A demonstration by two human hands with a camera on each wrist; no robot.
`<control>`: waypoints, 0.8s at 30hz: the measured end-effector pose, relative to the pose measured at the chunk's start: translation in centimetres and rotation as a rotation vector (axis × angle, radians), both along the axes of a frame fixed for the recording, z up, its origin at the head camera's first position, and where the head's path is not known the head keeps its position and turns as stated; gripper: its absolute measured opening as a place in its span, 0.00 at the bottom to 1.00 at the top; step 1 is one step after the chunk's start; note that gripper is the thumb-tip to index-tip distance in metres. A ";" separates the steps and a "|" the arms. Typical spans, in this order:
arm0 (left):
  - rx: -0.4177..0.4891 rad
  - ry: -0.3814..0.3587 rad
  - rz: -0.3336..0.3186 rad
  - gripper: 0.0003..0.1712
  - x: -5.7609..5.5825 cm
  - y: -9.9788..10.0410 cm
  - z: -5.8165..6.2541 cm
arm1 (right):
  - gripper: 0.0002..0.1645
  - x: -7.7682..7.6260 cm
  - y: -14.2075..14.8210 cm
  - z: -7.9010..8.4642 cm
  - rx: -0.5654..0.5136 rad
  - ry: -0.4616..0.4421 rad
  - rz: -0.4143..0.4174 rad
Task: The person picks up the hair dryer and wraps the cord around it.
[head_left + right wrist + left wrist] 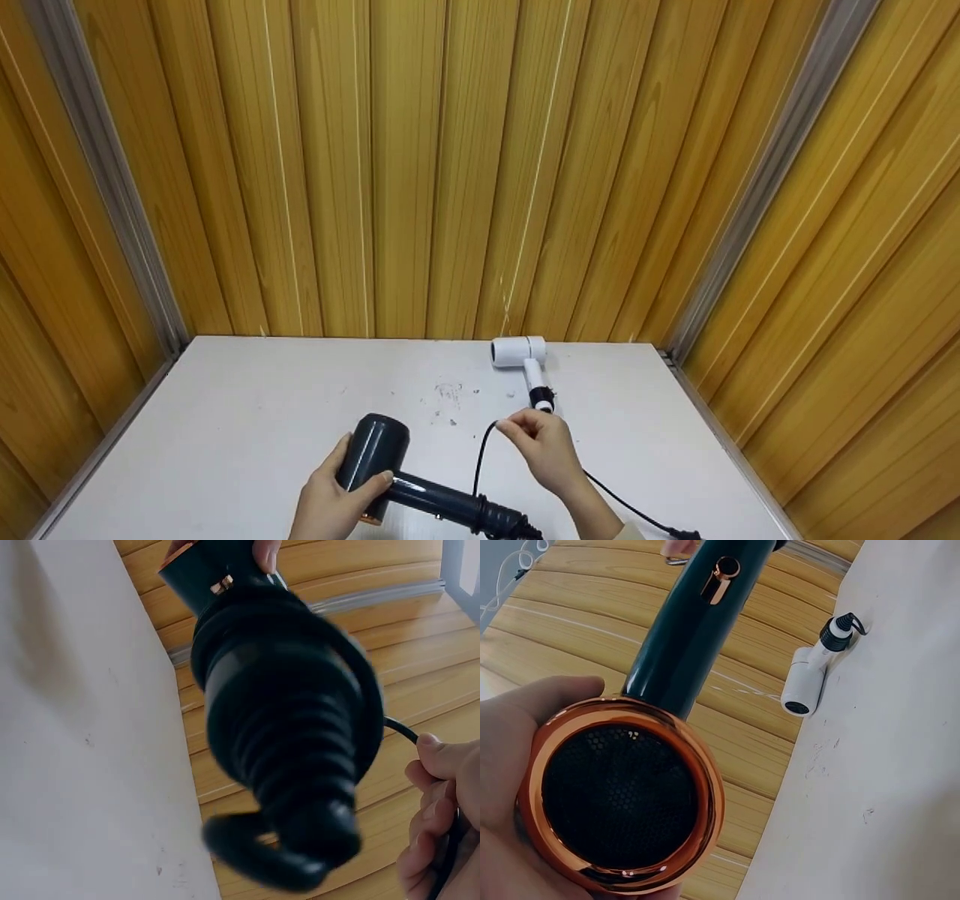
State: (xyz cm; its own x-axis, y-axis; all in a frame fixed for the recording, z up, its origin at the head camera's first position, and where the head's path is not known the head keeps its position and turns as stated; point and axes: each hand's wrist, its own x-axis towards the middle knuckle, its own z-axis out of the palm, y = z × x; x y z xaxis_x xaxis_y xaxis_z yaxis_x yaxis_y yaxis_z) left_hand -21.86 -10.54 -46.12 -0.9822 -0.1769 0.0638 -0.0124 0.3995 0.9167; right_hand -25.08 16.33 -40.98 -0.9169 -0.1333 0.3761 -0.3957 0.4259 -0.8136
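Observation:
A dark green hair dryer (427,491) is held up above the white table by my left hand (330,495), which grips its barrel with the thumb near the handle joint. The left wrist view shows its copper-rimmed intake (714,795) and a copper switch (718,581) on the handle. Its black cord (401,727) is looped around the lower handle, near the ribbed strain relief (292,742). Thumb and fingers of my right hand (551,457) pinch that cord to the right of the handle. Past the hand, the cord trails down to a plug (684,534).
A white hair dryer (511,352) lies at the back of the table (247,420), black cord wrapped around its handle (541,397). Wood-grain panel walls (405,172) with grey corner strips enclose the table. Dark scuffs mark the tabletop near its middle.

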 end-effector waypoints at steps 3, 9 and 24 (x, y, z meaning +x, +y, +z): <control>-0.014 0.006 0.004 0.55 -0.1 0.1 0.0 | 0.09 0.8 -0.3 0.7 0.011 0.034 0.005; -0.023 0.022 0.039 0.56 -0.3 0.3 0.0 | 0.07 2.6 -1.2 1.8 0.008 0.099 -0.005; -0.037 0.234 0.259 0.55 -1.0 0.8 0.6 | 0.05 5.9 -1.9 2.1 -0.016 0.230 0.085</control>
